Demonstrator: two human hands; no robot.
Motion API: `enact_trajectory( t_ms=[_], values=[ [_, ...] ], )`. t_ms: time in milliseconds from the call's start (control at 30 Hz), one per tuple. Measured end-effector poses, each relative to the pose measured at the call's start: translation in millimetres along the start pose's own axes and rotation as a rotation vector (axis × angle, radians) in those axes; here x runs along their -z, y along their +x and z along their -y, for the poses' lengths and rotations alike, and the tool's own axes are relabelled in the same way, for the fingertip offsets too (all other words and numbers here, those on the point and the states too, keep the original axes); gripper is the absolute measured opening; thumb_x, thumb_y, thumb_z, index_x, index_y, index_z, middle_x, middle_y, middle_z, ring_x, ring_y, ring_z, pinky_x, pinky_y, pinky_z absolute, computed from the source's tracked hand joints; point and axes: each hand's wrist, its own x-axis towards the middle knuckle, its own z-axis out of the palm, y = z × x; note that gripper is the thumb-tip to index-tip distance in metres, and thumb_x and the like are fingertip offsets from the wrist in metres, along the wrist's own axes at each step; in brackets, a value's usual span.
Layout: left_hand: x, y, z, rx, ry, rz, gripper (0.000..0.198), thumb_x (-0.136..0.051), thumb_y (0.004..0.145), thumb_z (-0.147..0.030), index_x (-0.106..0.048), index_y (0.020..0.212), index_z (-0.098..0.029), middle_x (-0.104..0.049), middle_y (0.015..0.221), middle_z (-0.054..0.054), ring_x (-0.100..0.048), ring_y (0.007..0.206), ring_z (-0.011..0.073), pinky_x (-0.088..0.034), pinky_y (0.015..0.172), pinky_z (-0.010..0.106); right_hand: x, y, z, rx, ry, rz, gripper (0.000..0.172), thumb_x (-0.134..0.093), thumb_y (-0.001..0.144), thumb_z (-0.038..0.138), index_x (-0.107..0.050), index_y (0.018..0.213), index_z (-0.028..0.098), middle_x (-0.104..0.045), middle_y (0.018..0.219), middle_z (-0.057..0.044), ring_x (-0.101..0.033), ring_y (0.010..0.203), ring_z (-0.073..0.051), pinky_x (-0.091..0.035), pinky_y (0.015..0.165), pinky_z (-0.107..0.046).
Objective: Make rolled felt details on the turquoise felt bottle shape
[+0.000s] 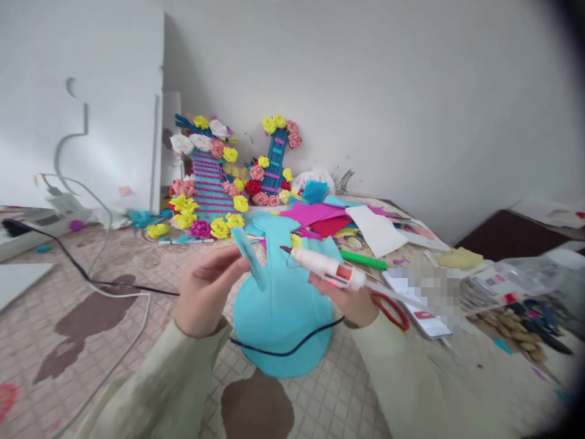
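Pinched in my left hand (210,291) is a narrow light-blue strip (250,259), tilted upright. My right hand (345,302) grips a white glue gun (326,268), its dark tip pointing left toward the strip, a small gap away from it. Beneath and between both hands lies a large light-blue piece (281,329) with a round lower part and a narrower neck reaching toward the back. A black cord (292,352) crosses over its lower part.
Flower-covered decorations (212,183) lean at the back wall. Behind my right hand are colored paper sheets (320,216) and a green stick (363,260). Red-handled scissors (393,311) and a phone (423,308) lie right. A white cable (144,329) runs along the left.
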Motion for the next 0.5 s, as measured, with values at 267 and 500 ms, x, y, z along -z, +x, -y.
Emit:
enact_trajectory(
  t_ms=[267,500],
  values=[
    [-15.5,-30,-24,-0.227,-0.185,0.454,0.012,-0.066,0.068,-0.017,-0.072,0.078,-0.02,-0.064,0.068,0.005,-0.057,0.066,0.0168,-0.046,0.061,0.029,-60,88,42,-0.331,0.447,0.304,0.025,-0.052,0.076,0.037,-0.062,0.07,0.014,-0.053,0.048,0.002,-0.047,0.041,-0.007,-0.031,0.036,-0.016],
    [-4.1,-21,-18,-0.083,-0.424,0.508,0.014,-0.068,0.066,-0.022,-0.072,0.08,-0.024,-0.06,0.065,0.003,-0.053,0.062,0.0148,-0.041,0.059,0.029,-188,132,78,-0.284,0.451,0.366,0.027,-0.057,0.076,0.034,-0.052,0.061,0.012,-0.043,0.04,0.007,-0.041,0.034,-0.004,-0.033,0.034,-0.015]
  ],
)
